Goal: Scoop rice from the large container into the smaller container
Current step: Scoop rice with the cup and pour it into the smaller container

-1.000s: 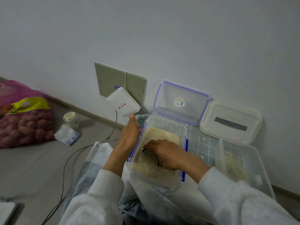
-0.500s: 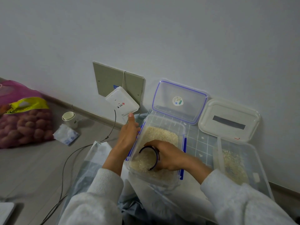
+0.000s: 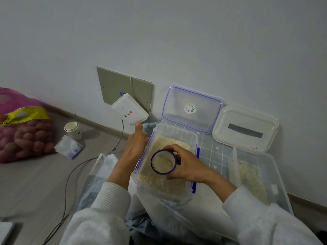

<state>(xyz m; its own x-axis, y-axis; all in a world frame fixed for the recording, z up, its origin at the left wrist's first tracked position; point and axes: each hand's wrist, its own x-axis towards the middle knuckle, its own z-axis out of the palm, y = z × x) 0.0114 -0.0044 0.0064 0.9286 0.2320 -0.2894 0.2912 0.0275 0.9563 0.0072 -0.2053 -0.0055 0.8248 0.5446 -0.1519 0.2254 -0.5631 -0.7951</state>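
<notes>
A clear container with blue clips (image 3: 177,129) stands in the middle, its bottom covered with rice (image 3: 169,142). My right hand (image 3: 189,167) grips a round blue-rimmed cup (image 3: 163,162), upright and full of rice, just above that rice. My left hand (image 3: 135,144) lies flat against the container's left wall, fingers stretched out. To the right stands a larger clear container (image 3: 276,174) with a thin layer of rice (image 3: 251,177) in it.
Two lids lean on the wall: a blue-edged one (image 3: 192,110) and a white one (image 3: 246,128). A white router (image 3: 130,112) with its cable (image 3: 70,174), a paper cup (image 3: 72,129), a tissue packet (image 3: 69,147) and a pink bag of potatoes (image 3: 23,135) sit to the left.
My right hand has lifted the cup out of the rice and turned it upright, now full. My left hand has stayed against the container's side.
</notes>
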